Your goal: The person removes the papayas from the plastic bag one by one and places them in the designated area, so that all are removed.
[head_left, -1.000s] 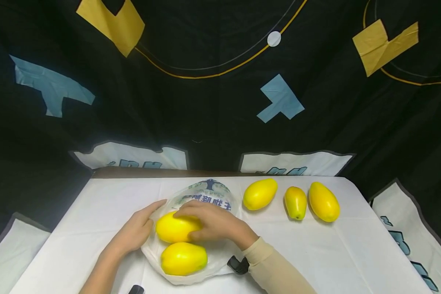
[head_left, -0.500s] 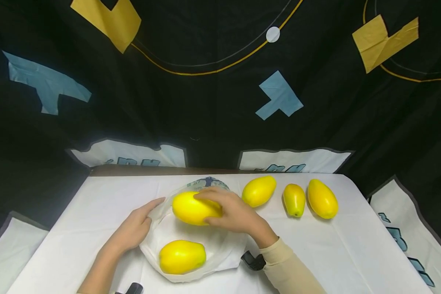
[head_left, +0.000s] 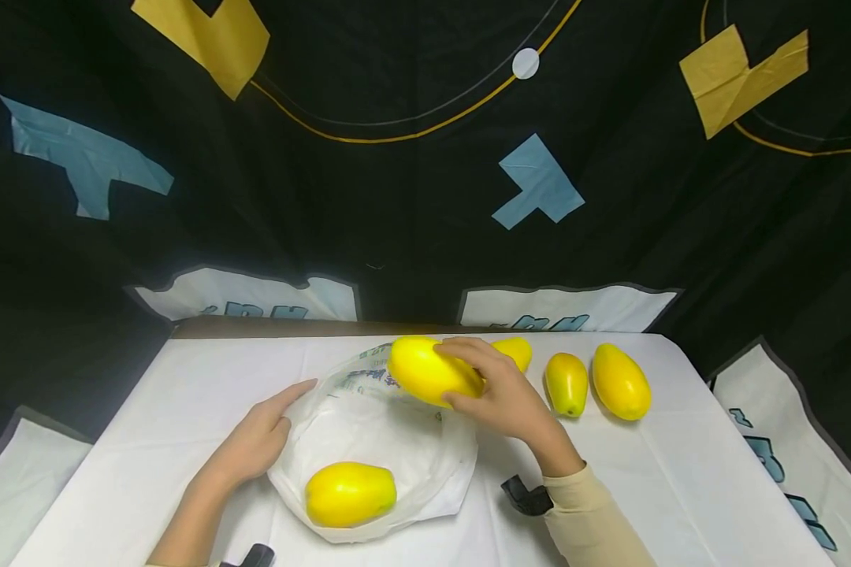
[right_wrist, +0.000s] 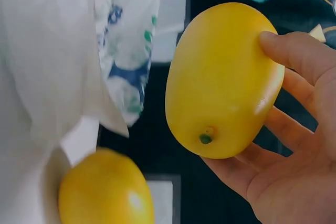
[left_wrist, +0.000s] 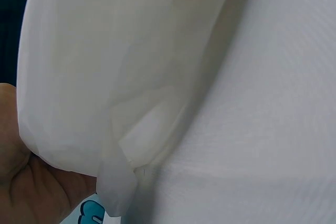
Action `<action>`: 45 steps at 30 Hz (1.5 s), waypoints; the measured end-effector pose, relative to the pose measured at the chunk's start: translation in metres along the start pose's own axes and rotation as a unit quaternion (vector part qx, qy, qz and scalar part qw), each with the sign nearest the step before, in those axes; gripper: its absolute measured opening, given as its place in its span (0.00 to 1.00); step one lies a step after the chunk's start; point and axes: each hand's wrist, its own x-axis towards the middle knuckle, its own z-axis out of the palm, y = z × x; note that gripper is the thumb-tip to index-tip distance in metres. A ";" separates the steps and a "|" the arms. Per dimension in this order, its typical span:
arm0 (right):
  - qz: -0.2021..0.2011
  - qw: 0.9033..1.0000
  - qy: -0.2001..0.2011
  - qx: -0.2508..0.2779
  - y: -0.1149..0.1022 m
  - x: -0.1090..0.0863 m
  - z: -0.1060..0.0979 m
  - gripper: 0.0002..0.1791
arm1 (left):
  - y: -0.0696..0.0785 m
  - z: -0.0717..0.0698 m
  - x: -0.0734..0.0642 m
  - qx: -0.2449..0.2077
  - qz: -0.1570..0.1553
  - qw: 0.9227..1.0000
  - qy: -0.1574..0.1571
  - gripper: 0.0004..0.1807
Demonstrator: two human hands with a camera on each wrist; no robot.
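Note:
My right hand (head_left: 514, 394) grips a yellow papaya (head_left: 429, 370) by its right end, raised over the right rim of a white plastic bag (head_left: 369, 425). In the right wrist view, thumb and fingers wrap one side of this papaya (right_wrist: 220, 82), and its green stem nub shows. The bag lies with its mouth open, and a second papaya (head_left: 351, 494) rests inside near the front. My left hand (head_left: 255, 441) holds the bag's left edge, index finger stretched along the rim. In the left wrist view the bag's film (left_wrist: 105, 66) hides most of the fingers.
To the right on the white-covered table (head_left: 681, 496) lie a small papaya (head_left: 567, 384) and a larger papaya (head_left: 620, 382). Another papaya (head_left: 516, 350) sits partly hidden behind my right hand. A black curtain (head_left: 397, 228) hangs behind the table.
My right hand has lifted the papaya from inside the bag and carried it up and to the right, over the rim. The left hand stays at the bag's edge.

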 end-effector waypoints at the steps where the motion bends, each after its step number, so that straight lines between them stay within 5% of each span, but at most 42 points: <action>1: 0.005 1.000 0.009 -0.002 0.002 -0.002 -0.004 0.33 | 0.000 0.000 0.000 0.000 -0.001 1.000 0.000 0.32; 16: 0.066 0.992 0.107 -0.027 0.030 -0.032 -0.066 0.35 | -0.005 -0.002 0.001 0.002 -0.004 1.000 -0.002 0.32; 29: 0.097 0.981 0.161 -0.056 0.049 -0.052 -0.094 0.35 | -0.005 -0.002 0.002 0.002 -0.008 1.000 0.000 0.33; 45: 0.183 0.954 0.203 -0.120 0.065 -0.078 -0.121 0.34 | -0.007 0.000 0.002 0.001 -0.007 1.000 -0.002 0.33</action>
